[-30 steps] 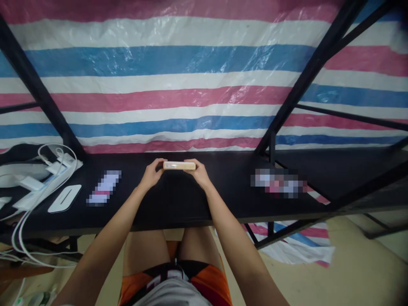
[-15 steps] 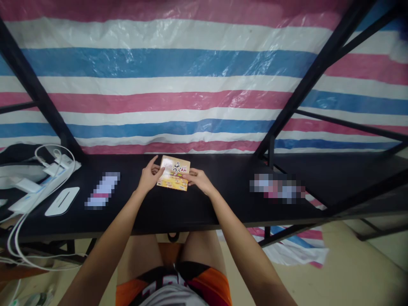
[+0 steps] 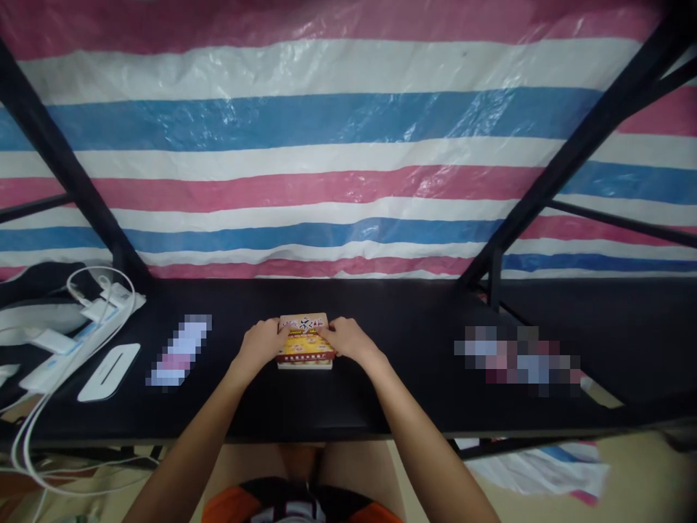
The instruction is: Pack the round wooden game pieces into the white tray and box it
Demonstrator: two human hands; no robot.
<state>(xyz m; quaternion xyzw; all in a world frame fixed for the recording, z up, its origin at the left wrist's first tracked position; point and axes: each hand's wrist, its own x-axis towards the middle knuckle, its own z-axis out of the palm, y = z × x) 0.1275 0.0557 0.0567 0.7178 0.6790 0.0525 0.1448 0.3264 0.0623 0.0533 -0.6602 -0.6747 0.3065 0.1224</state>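
Note:
A small Chinese chess box (image 3: 306,341), tan and yellow with dark lettering on its lid, is at the middle of the black table (image 3: 261,407). Its red-brown front side faces me, and a pale strip of the lower part shows beneath the lid's edge. My left hand (image 3: 262,341) grips the box's left side, thumb on top. On the right side my right hand (image 3: 351,338) holds it the same way, fingers curled around the edge. The fingers behind and below the box are largely hidden.
At the left lie a white power strip (image 3: 81,347) with looped white cables (image 3: 27,436), a flat white device (image 3: 109,373) and a blurred-out item (image 3: 179,352). Another blurred-out patch (image 3: 517,359) is at the right. Black frame bars (image 3: 577,149) slant up before a striped plastic sheet (image 3: 305,120).
The box has gone from being tilted up toward me to a flatter pose, lower in view, its front side now showing. Both hands moved with it. The camera view has shifted a little.

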